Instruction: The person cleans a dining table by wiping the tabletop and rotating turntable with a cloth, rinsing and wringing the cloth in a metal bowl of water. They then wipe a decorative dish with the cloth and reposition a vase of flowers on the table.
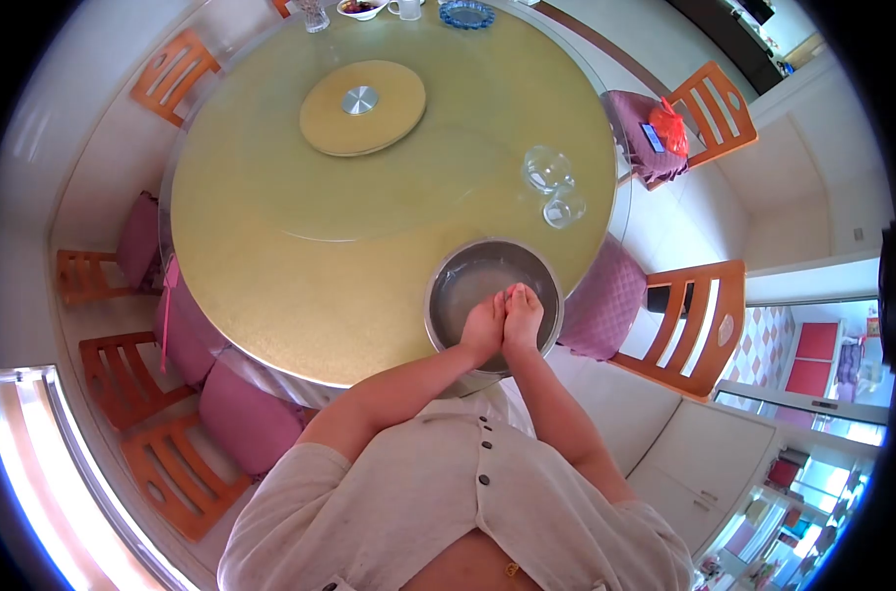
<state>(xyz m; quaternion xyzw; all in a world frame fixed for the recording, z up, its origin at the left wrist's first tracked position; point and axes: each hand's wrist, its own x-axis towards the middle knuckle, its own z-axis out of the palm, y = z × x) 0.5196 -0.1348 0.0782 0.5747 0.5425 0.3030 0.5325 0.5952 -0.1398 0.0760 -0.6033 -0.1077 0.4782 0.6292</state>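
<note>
A round metal basin (442,279) stands at the near edge of the round table (270,286). Over its near right part, my left hand (483,329) and my right hand (523,319) are pressed together side by side. The fingers of both curl inward, and whatever they may hold is hidden. Beyond the basin to the right, a clear glass bowl (547,170) and a smaller glass bowl (564,210) sit on the table, apart from my hands.
A turntable (363,108) occupies the table's far middle. Near the back edge are a blue glass dish (465,15), a white mug (406,9) and a glass (313,16). Wooden chairs surround the table; one (689,330) stands close on my right. A red bag (668,128) and phone (653,138) rest on another.
</note>
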